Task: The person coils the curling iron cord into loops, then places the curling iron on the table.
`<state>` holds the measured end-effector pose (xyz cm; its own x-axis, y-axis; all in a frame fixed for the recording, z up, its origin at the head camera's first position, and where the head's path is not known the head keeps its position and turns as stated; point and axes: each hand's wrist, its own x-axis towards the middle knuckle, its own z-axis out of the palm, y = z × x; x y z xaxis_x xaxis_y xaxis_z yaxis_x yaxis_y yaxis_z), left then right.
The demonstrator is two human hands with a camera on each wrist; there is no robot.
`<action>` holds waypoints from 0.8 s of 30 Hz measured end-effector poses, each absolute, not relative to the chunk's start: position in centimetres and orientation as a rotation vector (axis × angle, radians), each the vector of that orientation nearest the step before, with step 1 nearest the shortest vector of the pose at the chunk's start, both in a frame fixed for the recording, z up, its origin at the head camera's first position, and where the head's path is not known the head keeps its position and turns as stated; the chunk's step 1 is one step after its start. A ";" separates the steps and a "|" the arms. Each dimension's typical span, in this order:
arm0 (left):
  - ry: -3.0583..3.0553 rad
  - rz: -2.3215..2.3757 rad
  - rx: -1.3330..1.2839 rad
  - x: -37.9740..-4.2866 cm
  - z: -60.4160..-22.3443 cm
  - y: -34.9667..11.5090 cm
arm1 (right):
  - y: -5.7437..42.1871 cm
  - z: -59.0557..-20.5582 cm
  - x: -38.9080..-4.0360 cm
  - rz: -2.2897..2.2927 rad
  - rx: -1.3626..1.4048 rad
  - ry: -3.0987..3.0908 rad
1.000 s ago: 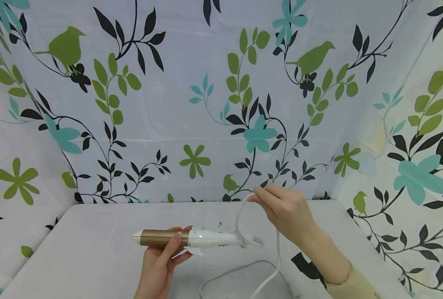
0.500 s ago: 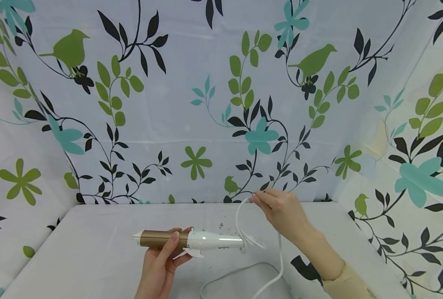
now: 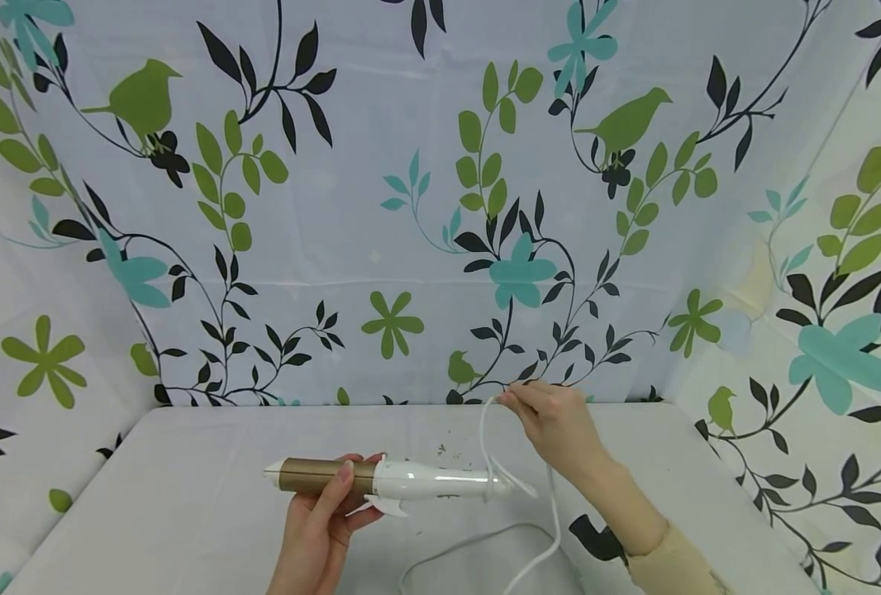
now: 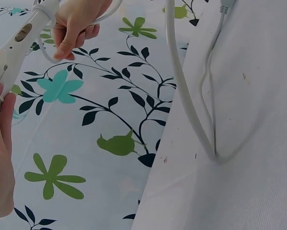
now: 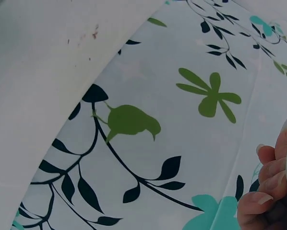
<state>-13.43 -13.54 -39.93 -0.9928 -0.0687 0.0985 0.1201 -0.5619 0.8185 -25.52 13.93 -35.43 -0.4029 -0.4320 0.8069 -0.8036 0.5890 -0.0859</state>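
Observation:
A curling iron (image 3: 433,480) with a gold barrel and white handle lies level above the table in the head view. My left hand (image 3: 320,521) grips its barrel near the handle, thumb in front. Up and to the right, my right hand (image 3: 559,426) pinches the white power cord (image 3: 484,426) between thumb and fingers. That cord loops round the handle's tail end, then hangs down to the table. In the left wrist view, the white handle (image 4: 26,36) and looped cord show beside the pinching right hand (image 4: 78,28). The right wrist view catches only curled fingers (image 5: 273,177) at its edge.
More cord (image 3: 470,541) curves over the white table (image 3: 188,496). A pale plug (image 4: 227,5) tops a cord in the left wrist view. Something black (image 3: 597,539) is partly hidden by the right forearm. Leaf-and-bird patterned cloth (image 3: 336,207) walls the back and sides.
My right hand has shifted slightly down and left, still pinching the cord. The loop at the handle's end has changed shape and moved slightly right. My left hand stays nearly still.

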 end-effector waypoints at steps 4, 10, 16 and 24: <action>-1.413 -2.683 -0.071 -13.3 -39.8 -13.5 | 13.6 -36.9 -25.8 0.672 0.979 -2.093; -1.414 -2.669 -0.139 -13.3 -40.0 -13.5 | 13.5 -39.3 -26.0 0.772 0.884 -2.259; -1.421 -2.680 -0.076 -13.3 -40.1 -13.4 | 13.6 -40.8 -25.5 0.998 0.775 -2.355; -1.398 -2.669 -0.002 -13.6 -40.0 -13.5 | 13.4 -42.5 -24.9 1.228 0.632 -2.481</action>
